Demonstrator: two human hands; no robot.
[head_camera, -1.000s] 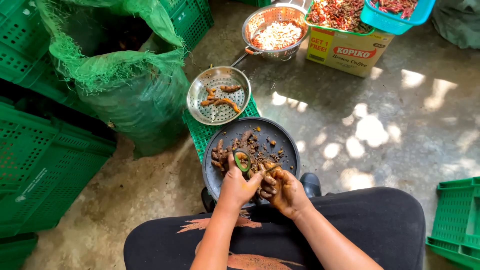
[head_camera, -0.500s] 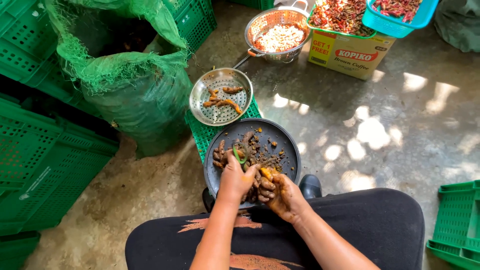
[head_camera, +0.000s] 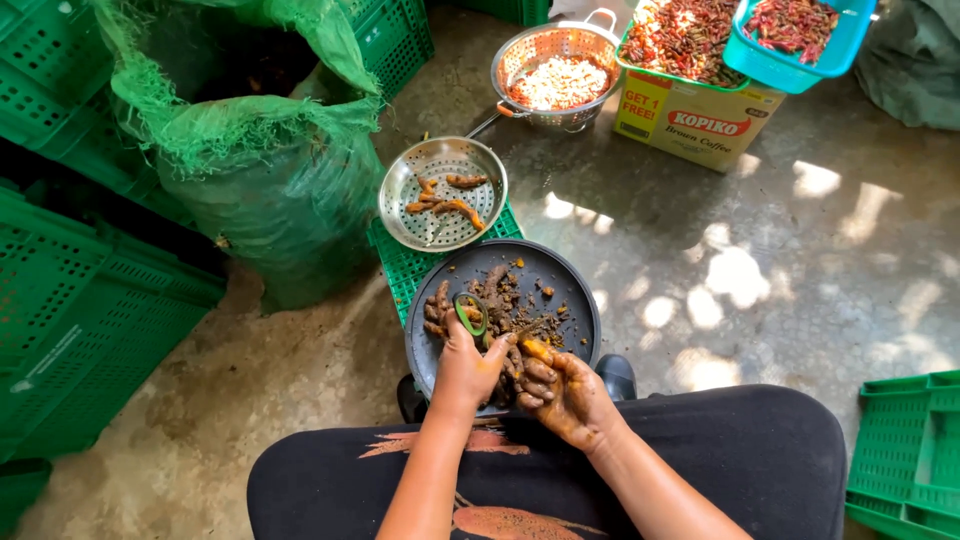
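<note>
Peeling looks under way: left hand (head_camera: 468, 368) grips a green-handled peeler (head_camera: 470, 315), right hand (head_camera: 565, 395) holds an orange root (head_camera: 535, 350) over the dark tray (head_camera: 575, 290). Next, I judge, the skinned root belongs in the metal sieve (head_camera: 443, 193).

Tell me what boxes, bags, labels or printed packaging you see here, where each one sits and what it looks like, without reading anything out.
Cardboard carton: top right on the floor, rectangular, yellow with a red label band, carrying a green tray of chillies.
Green mesh sack: upper left, open-topped, bulging, between green crates.
White printed mark: small, on the side of the green crate at left.
No screens or signs in view.
</note>
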